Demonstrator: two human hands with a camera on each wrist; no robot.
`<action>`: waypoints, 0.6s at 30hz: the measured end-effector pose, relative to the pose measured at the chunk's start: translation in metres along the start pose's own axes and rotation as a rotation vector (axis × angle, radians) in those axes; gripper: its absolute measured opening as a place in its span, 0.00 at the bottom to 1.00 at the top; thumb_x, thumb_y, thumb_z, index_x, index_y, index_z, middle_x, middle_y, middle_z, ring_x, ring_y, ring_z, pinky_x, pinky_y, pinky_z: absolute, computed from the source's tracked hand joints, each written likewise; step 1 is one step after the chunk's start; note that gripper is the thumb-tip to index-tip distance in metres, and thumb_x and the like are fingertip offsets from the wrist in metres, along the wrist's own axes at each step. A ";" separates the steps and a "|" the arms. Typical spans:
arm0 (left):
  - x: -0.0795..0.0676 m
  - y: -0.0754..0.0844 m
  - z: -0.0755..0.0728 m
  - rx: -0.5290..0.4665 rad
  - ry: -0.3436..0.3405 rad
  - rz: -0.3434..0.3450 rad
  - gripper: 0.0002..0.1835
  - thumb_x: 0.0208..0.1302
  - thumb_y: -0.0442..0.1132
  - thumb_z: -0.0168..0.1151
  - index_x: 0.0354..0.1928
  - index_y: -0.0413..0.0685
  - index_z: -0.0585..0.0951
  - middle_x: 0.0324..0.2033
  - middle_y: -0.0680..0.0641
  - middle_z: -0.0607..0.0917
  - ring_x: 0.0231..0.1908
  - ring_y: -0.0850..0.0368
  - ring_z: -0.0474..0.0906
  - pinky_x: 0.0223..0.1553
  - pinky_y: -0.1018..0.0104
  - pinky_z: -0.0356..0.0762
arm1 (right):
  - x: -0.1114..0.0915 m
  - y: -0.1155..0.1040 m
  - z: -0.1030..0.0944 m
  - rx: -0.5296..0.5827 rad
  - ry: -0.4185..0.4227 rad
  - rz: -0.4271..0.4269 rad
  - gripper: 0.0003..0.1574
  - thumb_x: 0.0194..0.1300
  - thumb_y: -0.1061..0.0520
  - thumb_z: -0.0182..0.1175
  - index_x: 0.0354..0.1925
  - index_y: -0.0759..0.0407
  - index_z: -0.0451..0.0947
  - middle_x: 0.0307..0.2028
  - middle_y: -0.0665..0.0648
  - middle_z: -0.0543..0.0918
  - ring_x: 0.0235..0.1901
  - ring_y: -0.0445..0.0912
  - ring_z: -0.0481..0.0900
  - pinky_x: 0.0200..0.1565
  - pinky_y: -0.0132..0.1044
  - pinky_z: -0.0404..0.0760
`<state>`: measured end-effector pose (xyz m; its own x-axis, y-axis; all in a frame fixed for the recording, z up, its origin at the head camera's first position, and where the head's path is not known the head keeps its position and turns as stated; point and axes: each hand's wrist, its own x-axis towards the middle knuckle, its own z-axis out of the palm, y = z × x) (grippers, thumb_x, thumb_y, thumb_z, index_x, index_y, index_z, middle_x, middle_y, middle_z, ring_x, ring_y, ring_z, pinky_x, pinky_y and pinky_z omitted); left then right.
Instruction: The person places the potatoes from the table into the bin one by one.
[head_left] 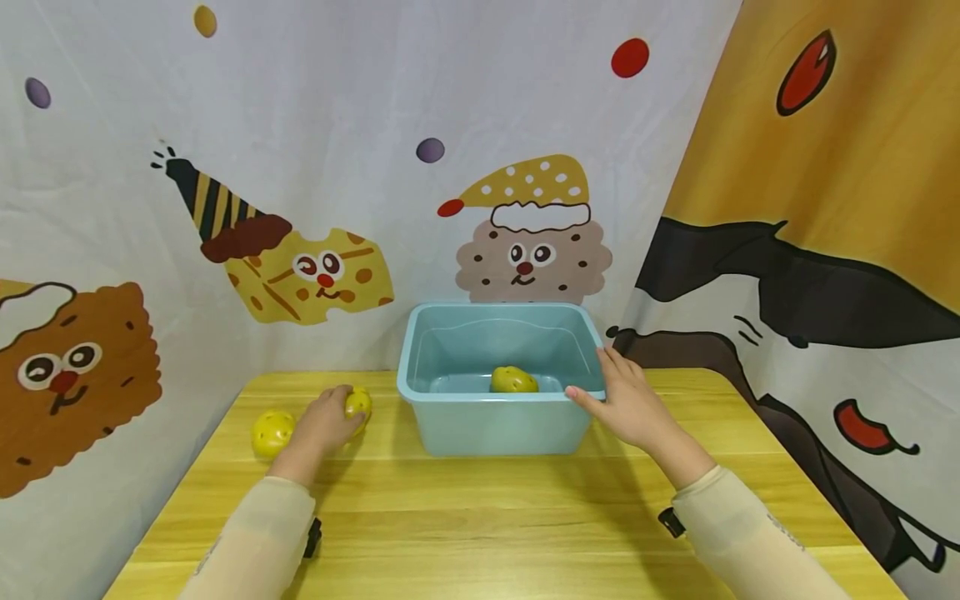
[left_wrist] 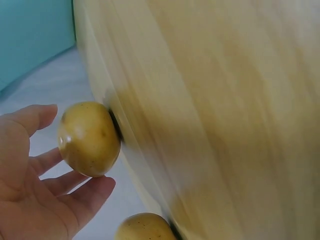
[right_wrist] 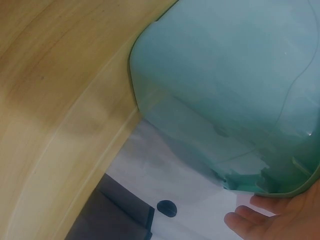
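My left hand (head_left: 324,423) is around a yellow, dark-speckled toy potato (left_wrist: 90,139) that sits on the table at the left. In the left wrist view its fingers reach behind the potato and the thumb stands apart from it. Close by on the left lies a second potato (head_left: 273,433), partly cut off in the left wrist view (left_wrist: 145,229). A light blue plastic basin (head_left: 502,427) stands at the back middle, with another potato (head_left: 513,380) inside. My right hand (head_left: 632,402) rests at the basin's right front corner, fingers along the side rim, thumb over the front rim.
The wooden table (head_left: 480,525) runs up to a cartoon-printed curtain (head_left: 337,100) behind the basin. Dark bands (head_left: 670,522) show at both wrists by the sleeve cuffs.
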<state>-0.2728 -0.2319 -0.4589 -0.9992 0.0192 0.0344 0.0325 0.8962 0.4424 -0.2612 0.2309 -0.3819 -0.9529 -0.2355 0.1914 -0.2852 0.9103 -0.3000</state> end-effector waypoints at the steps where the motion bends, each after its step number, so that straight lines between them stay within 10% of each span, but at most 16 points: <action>1: 0.001 -0.001 0.001 0.001 -0.005 0.001 0.34 0.62 0.47 0.55 0.64 0.35 0.60 0.60 0.27 0.63 0.56 0.28 0.62 0.54 0.37 0.61 | 0.000 0.000 0.000 0.001 0.000 0.000 0.64 0.56 0.21 0.42 0.71 0.64 0.41 0.70 0.66 0.45 0.66 0.65 0.45 0.57 0.68 0.53; 18: 0.011 -0.007 0.003 -0.010 -0.040 -0.036 0.39 0.60 0.51 0.58 0.66 0.38 0.58 0.59 0.28 0.64 0.55 0.30 0.65 0.53 0.39 0.64 | 0.000 -0.001 -0.001 0.004 -0.001 -0.001 0.64 0.56 0.22 0.43 0.71 0.65 0.41 0.70 0.66 0.44 0.66 0.65 0.45 0.56 0.68 0.54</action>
<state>-0.2839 -0.2367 -0.4647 -0.9998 0.0054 -0.0174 -0.0031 0.8920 0.4521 -0.2608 0.2309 -0.3805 -0.9528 -0.2362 0.1910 -0.2861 0.9088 -0.3037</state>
